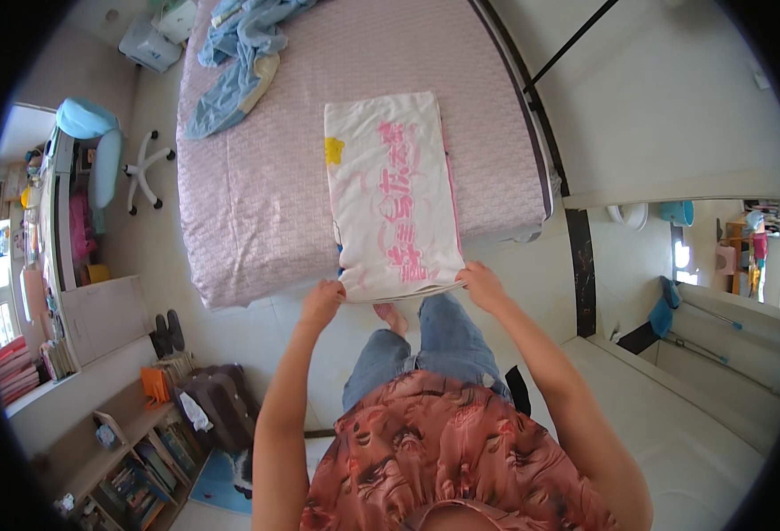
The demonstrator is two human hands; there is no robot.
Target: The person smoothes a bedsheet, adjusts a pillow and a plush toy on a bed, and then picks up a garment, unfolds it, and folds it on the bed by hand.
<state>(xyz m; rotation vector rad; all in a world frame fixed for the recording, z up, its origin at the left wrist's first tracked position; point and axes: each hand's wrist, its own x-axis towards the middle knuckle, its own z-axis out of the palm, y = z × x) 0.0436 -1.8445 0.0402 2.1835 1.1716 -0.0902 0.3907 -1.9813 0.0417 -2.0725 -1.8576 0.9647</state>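
A folded white cloth (370, 199) with pink printed characters and a yellow figure lies over the near part of a bed (270, 199) with a pale pink quilted cover. Its near edge reaches past the mattress towards me. My left hand (324, 302) pinches the near left corner, and the near right corner is in the grip of my right hand (484, 284). Between the hands the edge shows several layers. Crumpled light blue fabric (237, 83) rests at the bed's far left.
Left of the bed are a swivel chair (143, 166), a desk with shelves and dark slippers (169, 332). A brown suitcase (221, 405) stands beside a low bookcase (124, 458) at the lower left. A doorway with a dark threshold (584, 272) lies on the right.
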